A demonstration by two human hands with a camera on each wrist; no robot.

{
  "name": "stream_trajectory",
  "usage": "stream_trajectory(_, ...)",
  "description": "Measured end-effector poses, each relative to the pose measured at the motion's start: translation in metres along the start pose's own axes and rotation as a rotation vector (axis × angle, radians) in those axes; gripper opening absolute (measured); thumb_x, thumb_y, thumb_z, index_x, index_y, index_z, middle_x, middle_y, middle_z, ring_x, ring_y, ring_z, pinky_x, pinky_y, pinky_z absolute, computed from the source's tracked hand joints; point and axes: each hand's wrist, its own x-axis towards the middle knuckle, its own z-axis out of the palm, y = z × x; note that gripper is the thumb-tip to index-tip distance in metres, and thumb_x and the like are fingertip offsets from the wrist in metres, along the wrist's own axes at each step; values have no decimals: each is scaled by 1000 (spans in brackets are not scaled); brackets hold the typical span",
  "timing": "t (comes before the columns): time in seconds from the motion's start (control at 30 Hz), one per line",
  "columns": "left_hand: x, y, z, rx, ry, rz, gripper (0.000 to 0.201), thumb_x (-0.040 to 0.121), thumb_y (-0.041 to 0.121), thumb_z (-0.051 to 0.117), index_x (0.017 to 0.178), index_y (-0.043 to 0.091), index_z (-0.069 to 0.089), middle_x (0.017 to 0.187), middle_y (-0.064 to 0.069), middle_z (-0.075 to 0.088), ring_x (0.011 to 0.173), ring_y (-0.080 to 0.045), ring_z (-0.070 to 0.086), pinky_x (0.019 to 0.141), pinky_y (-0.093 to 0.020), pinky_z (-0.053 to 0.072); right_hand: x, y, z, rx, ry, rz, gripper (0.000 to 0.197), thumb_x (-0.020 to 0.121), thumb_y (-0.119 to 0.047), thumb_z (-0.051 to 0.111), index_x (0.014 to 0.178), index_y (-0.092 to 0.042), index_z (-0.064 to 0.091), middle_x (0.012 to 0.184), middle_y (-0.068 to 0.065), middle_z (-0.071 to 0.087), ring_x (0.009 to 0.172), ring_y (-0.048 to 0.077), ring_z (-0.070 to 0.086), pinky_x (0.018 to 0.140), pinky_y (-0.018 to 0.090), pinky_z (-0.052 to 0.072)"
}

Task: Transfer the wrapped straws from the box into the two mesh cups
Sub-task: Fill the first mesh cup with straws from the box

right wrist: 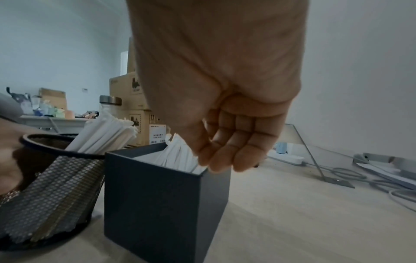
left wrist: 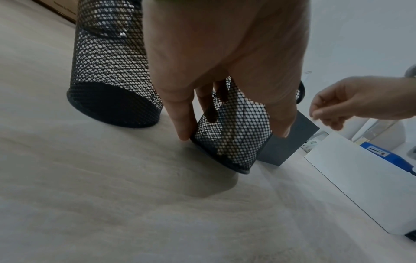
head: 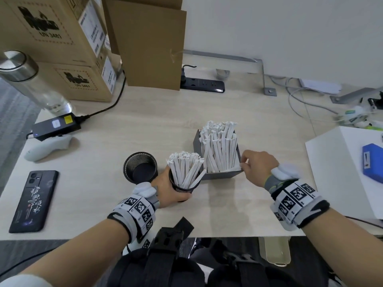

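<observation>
My left hand [head: 165,188] grips the tilted cup [head: 183,184] of straws [head: 185,169]; my right hand [head: 256,162], fingers curled and apparently empty, hovers at the box [head: 219,175] corner. Lean further and straws could spill (the second cup [head: 140,167] stands empty).

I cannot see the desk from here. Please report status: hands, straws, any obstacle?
Left hand grips tilted mesh cup, part-filled with straws. Right hand at box corner, fingers curled; grip unclear. Second cup empty. No obstacle seen.
</observation>
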Motion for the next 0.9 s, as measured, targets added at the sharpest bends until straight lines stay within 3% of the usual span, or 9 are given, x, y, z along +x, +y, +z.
stream_trajectory(0.1,0,-1,1,15,12,-3,94,58,41,87,135,29,33,106,27,54,102,1,56,87,-14,41,2,-19,-2,287,135,-74,8,89,-19,59,94,-19,66,83,-2,67,79,23,63,68,29,46)
stream_trajectory(0.27,0,2,0,19,20,-4,84,60,38,88,122,36,32,98,34,50,92,7,53,69,2,34,13,-55,12,746,114,-83,46,87,-23,67,130,-24,50,104,-6,60,78,10,59,73,22,49)
stream_trajectory(0.33,0,2,-1,12,8,4,85,59,40,87,124,37,31,100,33,52,91,13,53,68,2,36,17,-58,20,682,188,30,43,87,-28,67,126,-19,51,111,-2,60,90,16,62,80,27,50)
stream_trajectory(0.43,2,-1,0,-7,-8,5,91,57,43,86,130,33,33,107,29,55,99,9,56,78,-3,39,21,-57,33,483,72,115,58,84,-39,67,132,-14,47,126,5,58,112,24,58,91,30,46)
stream_trajectory(0.53,3,-4,2,-11,8,4,95,55,44,86,133,31,35,112,25,58,104,4,58,87,-15,46,26,-67,43,439,33,101,62,75,-50,70,124,-19,49,117,2,60,102,23,60,86,35,52)
stream_trajectory(0.6,2,-5,3,-13,15,16,94,56,42,87,134,29,35,112,25,56,104,3,56,86,-12,43,27,-75,43,433,23,86,52,78,-47,69,118,-19,52,108,-1,61,94,22,60,79,33,51)
stream_trajectory(0.73,3,-5,2,7,19,18,94,57,41,87,134,29,36,111,23,54,104,0,55,88,-16,42,31,-85,33,319,-67,35,21,83,-33,64,94,-16,60,90,3,64,73,22,56,51,23,33)
stream_trajectory(0.8,3,-6,2,13,23,9,93,56,42,87,133,30,35,110,24,53,104,0,55,86,-15,40,33,-85,32,326,-107,13,19,83,-32,64,89,-14,57,84,4,61,72,23,56,50,23,33)
stream_trajectory(0.9,2,-4,4,15,37,14,92,58,40,88,133,31,36,110,24,52,104,0,54,78,-1,34,32,-83,36,430,-146,-26,16,82,-28,62,89,-15,56,83,5,63,76,26,60,63,31,49)
